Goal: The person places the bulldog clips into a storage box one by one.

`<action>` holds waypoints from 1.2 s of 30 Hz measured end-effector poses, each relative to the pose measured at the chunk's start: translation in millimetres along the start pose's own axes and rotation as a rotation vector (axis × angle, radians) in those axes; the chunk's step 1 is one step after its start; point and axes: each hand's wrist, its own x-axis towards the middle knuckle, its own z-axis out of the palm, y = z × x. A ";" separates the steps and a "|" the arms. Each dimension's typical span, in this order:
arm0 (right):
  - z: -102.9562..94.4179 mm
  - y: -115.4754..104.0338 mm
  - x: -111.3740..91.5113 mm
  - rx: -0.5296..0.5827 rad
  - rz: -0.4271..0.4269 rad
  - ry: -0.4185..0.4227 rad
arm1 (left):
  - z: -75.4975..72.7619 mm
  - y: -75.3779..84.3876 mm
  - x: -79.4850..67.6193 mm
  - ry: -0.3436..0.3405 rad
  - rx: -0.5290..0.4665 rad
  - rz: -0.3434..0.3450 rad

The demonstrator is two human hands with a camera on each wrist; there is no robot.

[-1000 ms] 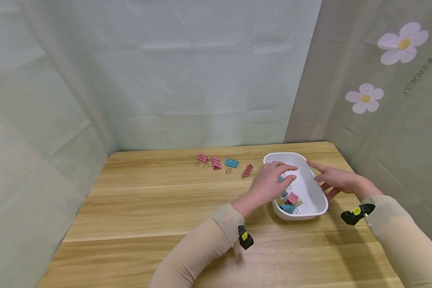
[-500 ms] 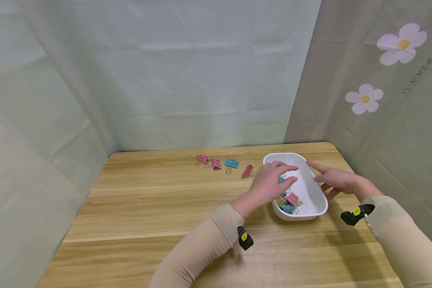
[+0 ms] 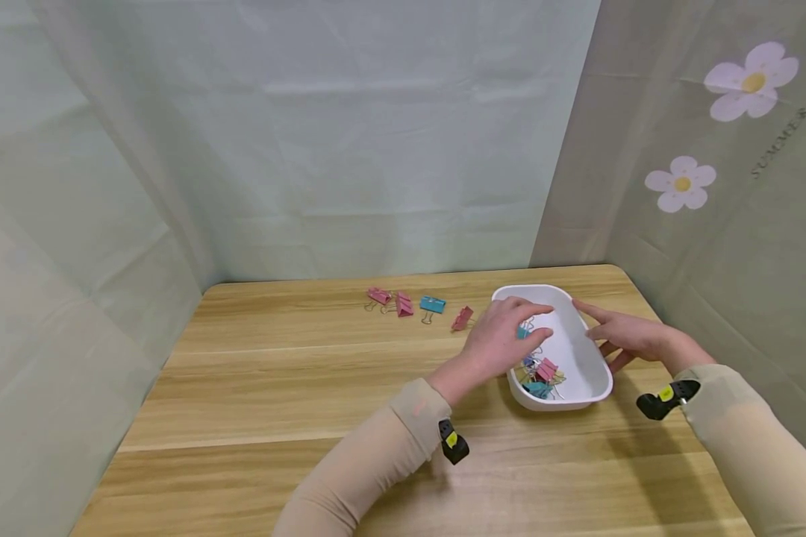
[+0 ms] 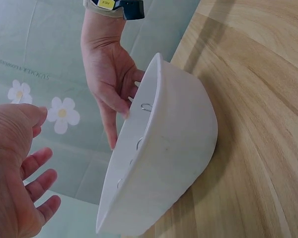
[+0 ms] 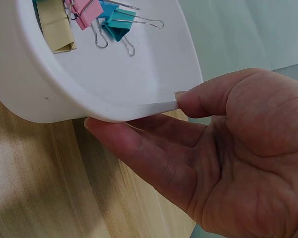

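Note:
In the head view a white plastic box (image 3: 574, 347) stands on the right of the table. Binder clips lie in it, among them a pink binder clip (image 3: 546, 368), a teal binder clip (image 5: 120, 24) and a yellow binder clip (image 5: 58, 25). My left hand (image 3: 500, 337) hovers over the box's left rim, fingers and thumb apart, holding nothing; it hides part of the clips. With my right hand (image 5: 243, 148) I hold the box at its right rim, thumb on the edge and fingers against the outer wall.
Left of the box, toward the back edge of the wooden table (image 3: 275, 403), lie two pink binder clips (image 3: 404, 304), a blue binder clip (image 3: 433, 303) and a dark pink binder clip (image 3: 462, 319). A pale curtain (image 3: 376, 149) hangs close behind.
My left hand has shifted very slightly left above the box, with its fingers still apart. The right hand, the box and the clips on the table look the same.

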 end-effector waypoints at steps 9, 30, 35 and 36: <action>-0.3 -1.5 -1.0 0.006 0.000 -0.005 | -9.8 -7.5 -1.5 0.020 -0.021 -0.006; 1.7 -0.8 -1.2 0.002 0.009 0.005 | -30.5 -28.7 -7.6 0.043 -0.076 -0.072; 3.1 -0.3 -1.5 0.004 0.008 0.010 | -37.6 -37.4 -9.6 0.068 -0.083 -0.083; 3.3 -0.2 -1.4 0.004 0.010 0.010 | -39.1 -39.3 -10.0 0.072 -0.085 -0.087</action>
